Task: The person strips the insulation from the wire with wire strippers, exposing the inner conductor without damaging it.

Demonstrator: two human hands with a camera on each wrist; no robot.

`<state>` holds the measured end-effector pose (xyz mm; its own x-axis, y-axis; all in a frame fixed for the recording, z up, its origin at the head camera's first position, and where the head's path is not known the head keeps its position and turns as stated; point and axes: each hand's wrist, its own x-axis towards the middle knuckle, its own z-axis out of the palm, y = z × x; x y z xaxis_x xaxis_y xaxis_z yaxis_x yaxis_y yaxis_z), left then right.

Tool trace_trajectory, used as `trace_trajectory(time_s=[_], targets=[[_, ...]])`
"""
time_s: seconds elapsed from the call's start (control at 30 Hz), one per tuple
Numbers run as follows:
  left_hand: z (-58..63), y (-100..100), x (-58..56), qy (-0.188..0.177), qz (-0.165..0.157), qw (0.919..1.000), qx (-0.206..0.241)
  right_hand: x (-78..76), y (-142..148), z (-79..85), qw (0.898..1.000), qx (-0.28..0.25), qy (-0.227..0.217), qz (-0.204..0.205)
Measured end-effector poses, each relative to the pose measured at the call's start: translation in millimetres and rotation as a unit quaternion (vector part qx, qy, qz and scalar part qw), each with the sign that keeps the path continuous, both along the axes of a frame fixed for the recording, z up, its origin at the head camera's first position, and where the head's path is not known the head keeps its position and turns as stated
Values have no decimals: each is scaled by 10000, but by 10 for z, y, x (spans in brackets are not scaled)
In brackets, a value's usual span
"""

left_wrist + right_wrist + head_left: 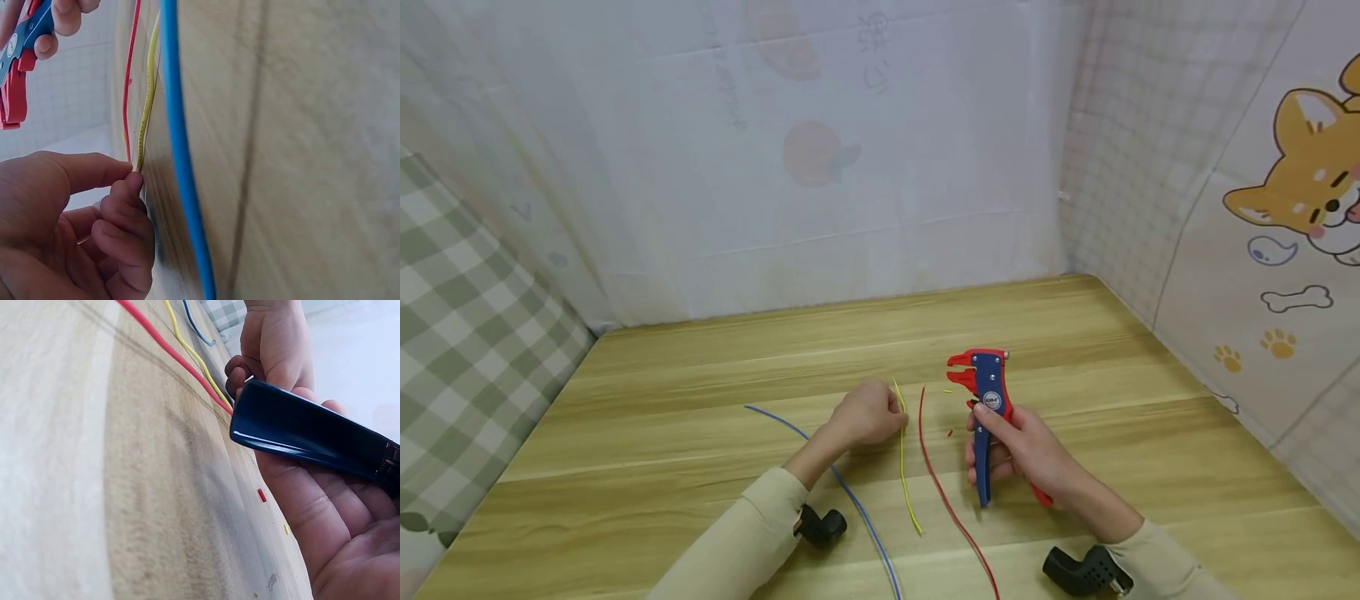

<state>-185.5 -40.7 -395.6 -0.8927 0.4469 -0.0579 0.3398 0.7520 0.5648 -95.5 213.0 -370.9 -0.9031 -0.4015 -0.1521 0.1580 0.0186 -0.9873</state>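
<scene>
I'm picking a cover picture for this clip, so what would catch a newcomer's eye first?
Probably the red-and-blue wire stripper, held in the right hand right of center in the head view. Next come three bright wires on the table: blue at left, red nearest the stripper, and yellow between, pinched near its far end by the left hand. The cartoon dog on the right wall may compete.

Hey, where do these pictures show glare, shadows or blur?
Left wrist: the blue wire looms large and close, a thin dark shadow line lies beside it, and the tabletop grain looks soft toward the right; right wrist: a bright streak of glare edges the blue tool handle, and the tabletop looks washed pale at left; head: soft light, no strong glare.
</scene>
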Motion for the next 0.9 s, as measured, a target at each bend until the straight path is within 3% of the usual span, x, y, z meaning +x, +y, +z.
trace_trajectory(time_s=[0.07, 0.13, 0.33, 0.43, 0.5, 0.63, 0.9], targets=[[14, 2, 10, -42, 9, 10000, 22, -2, 2, 1, 10000, 15, -2, 13], [135, 19, 78, -147, 17, 9999, 70, -3, 4, 2, 10000, 18, -10, 28], [171, 58, 141, 53, -81, 9999, 77, -9, 23, -5, 10000, 34, -54, 53], [170, 57, 140, -3, -29, 10000, 42, -12, 28, -14, 9999, 32, -87, 58], [239, 35, 158, -162, 112, 9998, -14, -11, 29, -23, 9999, 18, -99, 69], [317, -143, 128, -287, 437, 9986, 29, -16, 32, -18, 9999, -17, -83, 63], [415, -774, 167, -303, 1022, 9942, 133, -31, 40, -3, 9999, -22, -57, 133]])
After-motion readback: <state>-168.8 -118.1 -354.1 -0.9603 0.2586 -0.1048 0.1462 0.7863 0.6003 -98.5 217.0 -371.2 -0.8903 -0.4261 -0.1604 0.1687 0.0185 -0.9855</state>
